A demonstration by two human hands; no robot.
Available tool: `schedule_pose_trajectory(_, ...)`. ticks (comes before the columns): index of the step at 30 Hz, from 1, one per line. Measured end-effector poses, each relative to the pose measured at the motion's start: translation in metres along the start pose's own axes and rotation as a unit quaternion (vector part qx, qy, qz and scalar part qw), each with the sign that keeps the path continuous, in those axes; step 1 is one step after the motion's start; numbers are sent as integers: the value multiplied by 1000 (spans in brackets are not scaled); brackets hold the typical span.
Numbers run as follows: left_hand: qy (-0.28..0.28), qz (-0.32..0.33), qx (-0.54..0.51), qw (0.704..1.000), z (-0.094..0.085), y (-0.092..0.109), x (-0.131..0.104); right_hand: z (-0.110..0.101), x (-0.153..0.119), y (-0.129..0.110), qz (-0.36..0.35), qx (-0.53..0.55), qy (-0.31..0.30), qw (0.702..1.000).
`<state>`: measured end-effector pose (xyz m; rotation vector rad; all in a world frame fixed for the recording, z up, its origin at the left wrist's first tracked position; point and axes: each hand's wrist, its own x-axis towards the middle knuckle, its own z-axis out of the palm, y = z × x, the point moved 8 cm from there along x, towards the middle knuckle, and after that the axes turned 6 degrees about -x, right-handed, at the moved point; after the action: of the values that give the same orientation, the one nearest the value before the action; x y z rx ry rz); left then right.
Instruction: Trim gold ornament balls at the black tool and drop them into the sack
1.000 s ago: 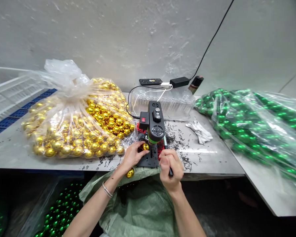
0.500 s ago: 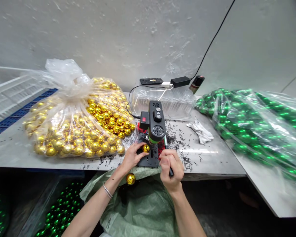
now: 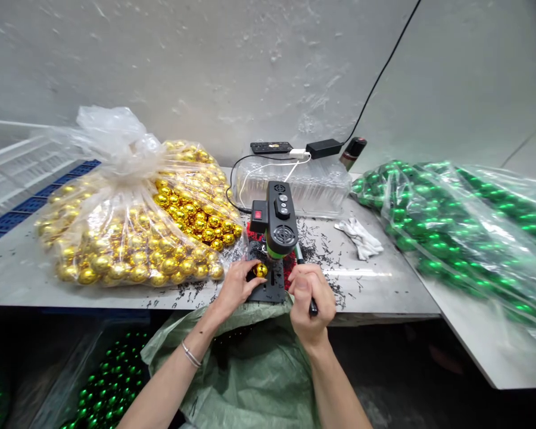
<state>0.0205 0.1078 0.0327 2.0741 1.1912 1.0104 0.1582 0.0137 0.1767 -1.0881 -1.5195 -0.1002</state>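
Holding, between my left fingers (image 3: pixel 245 266), one shiny gold ball (image 3: pixel 260 270) over the black base plate (image 3: pixel 268 293), by the benchtop press (image 3: pixel 281 226); my right fingers (image 3: pixel 319 285) closed round its black-gripped lever (image 3: pixel 313 308); surface (image 3: pixel 404 298) strewn with scraps (image 3: pixel 311 251).

Bright tabletop (image 3: pixel 393 292) glare, right edge perhaps blurry

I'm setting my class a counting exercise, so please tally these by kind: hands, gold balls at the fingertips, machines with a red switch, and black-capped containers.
Hands, the left hand and the right hand: 2
Gold ball at the fingertips: 1
Machine with a red switch: 1
Black-capped container: 1
Total: 5
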Motion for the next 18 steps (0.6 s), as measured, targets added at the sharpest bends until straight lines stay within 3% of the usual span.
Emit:
schedule_pose_trajectory(10, 4, 36, 3, 999, 10, 10, 1, -1, 11, -6, 0, -4, -18, 1000)
schedule_pose_trajectory(18, 60, -1, -34, 998, 11, 7, -6, -1, 8, -5, -3, -14, -22, 1000)
